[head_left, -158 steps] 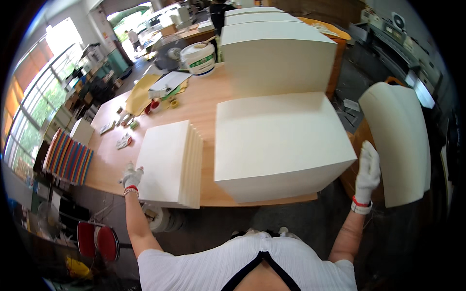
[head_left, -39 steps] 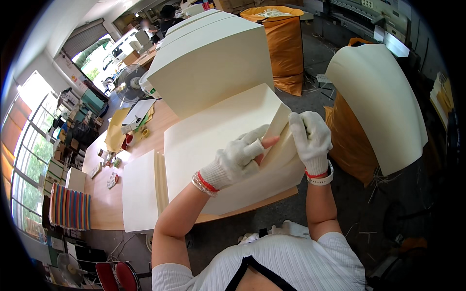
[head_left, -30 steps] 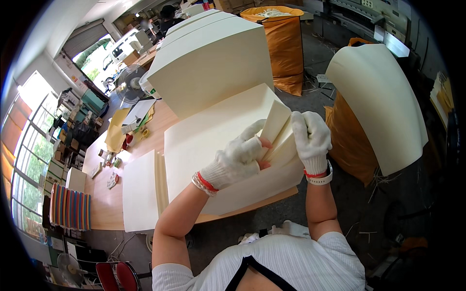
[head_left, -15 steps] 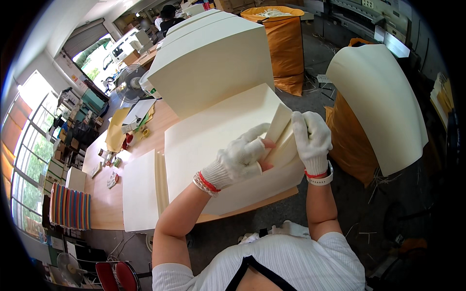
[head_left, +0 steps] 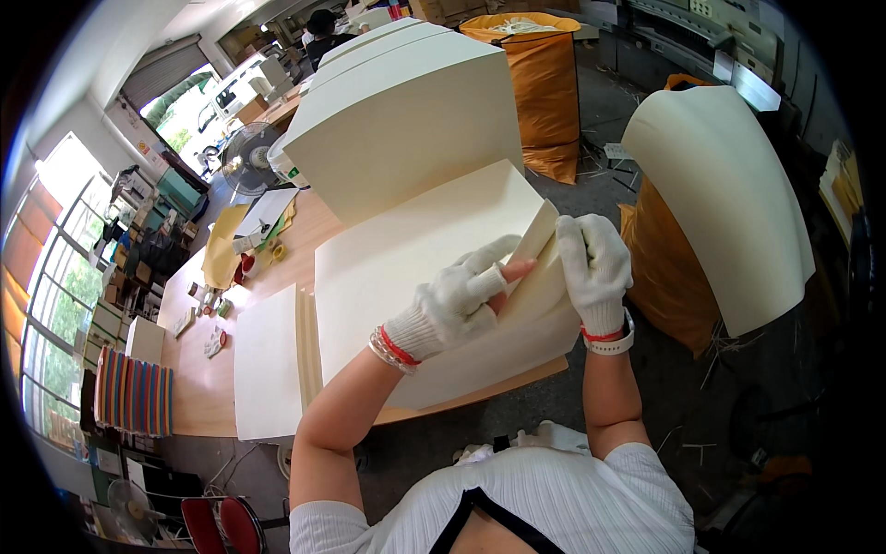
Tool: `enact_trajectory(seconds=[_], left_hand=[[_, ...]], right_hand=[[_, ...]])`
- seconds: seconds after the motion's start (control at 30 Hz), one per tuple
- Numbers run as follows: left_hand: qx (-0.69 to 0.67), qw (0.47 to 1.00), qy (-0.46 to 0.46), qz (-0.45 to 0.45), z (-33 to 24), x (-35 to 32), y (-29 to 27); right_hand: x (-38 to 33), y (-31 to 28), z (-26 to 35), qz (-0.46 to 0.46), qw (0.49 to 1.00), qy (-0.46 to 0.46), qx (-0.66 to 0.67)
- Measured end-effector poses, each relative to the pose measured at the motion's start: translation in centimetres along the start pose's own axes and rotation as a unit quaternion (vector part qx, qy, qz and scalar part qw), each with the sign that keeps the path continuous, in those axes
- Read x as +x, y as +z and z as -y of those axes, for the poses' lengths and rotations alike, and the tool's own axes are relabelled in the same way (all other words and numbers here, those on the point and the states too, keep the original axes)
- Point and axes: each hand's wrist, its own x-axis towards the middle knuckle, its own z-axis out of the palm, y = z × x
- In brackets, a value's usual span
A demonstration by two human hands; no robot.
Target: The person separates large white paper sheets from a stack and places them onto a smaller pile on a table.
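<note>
A stack of large cream paper sheets lies on the table in front of me, its right corner bent up and fanned. My right hand, in a white knit glove, is closed on that raised corner, thumb and fingers pinching the sheets. My left hand wears a similar glove with some fingertips bare. Its fingers are stretched out and apart, the bare ones touching the fanned sheet edges beside the lifted corner. How many sheets are pinched cannot be made out.
A taller paper block stands behind the stack, and a smaller pile lies to its left. Orange bags stand on the right, one under a curved sheet load. A fan and striped bundles are at the left.
My left hand's bare fingers have shifted slightly up and right along the fanned edges, and the gap between the sheets looks narrower. My right hand keeps its hold on the corner.
</note>
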Motion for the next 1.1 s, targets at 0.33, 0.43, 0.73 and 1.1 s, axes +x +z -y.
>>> enact_trajectory(seconds=[0.33,0.43,0.73,1.1], left_hand=[[0.008,0.997,-0.077,-0.011,-1.2,0.2,0.1],[-0.013,0.998,-0.065,-0.013,-0.7,0.2,0.3],[-0.014,1.0,-0.012,-0.007,0.0,0.3,0.2],[-0.037,0.998,-0.032,-0.027,-1.1,0.2,0.0]], right_hand=[[-0.1,0.2,-0.9,-0.018,0.986,-0.124,-0.111],[-0.3,0.1,-1.2,-0.014,0.992,-0.106,-0.064],[0.1,0.0,-0.3,0.004,0.999,-0.035,-0.018],[-0.1,-0.3,-0.5,0.011,0.997,-0.069,-0.046]])
